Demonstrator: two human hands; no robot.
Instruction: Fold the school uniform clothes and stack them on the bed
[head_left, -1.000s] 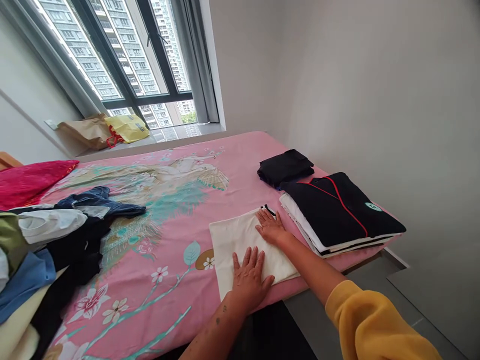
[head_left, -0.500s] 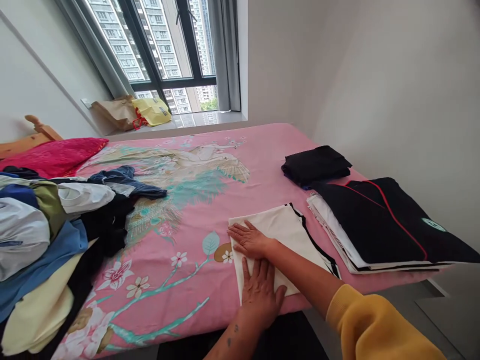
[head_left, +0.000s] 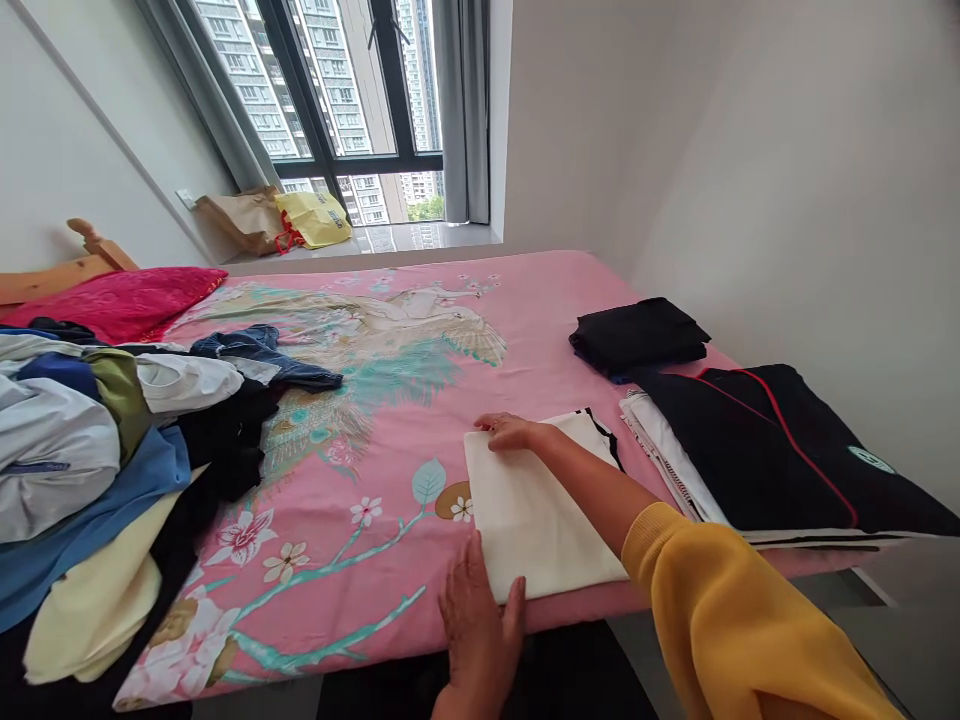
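Observation:
A cream folded garment (head_left: 540, 520) with black trim along its right side lies flat on the pink bedspread near the bed's front edge. At its near left corner is my left hand (head_left: 480, 615), fingers stretched out and thumb apart, with the corner between them. My right hand (head_left: 508, 432), in a yellow sleeve, rests at the far left edge of the same garment, its fingers extended along that edge and its forearm crossing over the cloth. Just right of the garment sits a folded stack topped by a black piece with red piping (head_left: 750, 450).
Behind that stack lies a black folded pile (head_left: 641, 335). A loose heap of mixed clothes (head_left: 161, 440) covers the bed's left side, with a red pillow (head_left: 135, 305) beyond it. Paper bag (head_left: 244, 220) and yellow bag (head_left: 315, 218) stand on the windowsill. A wall (head_left: 787, 200) borders the right.
My hands have moved apart from the middle of the cream garment: the right to its far edge, the left to its near left corner. The garment now looks narrower, with less black trim showing.

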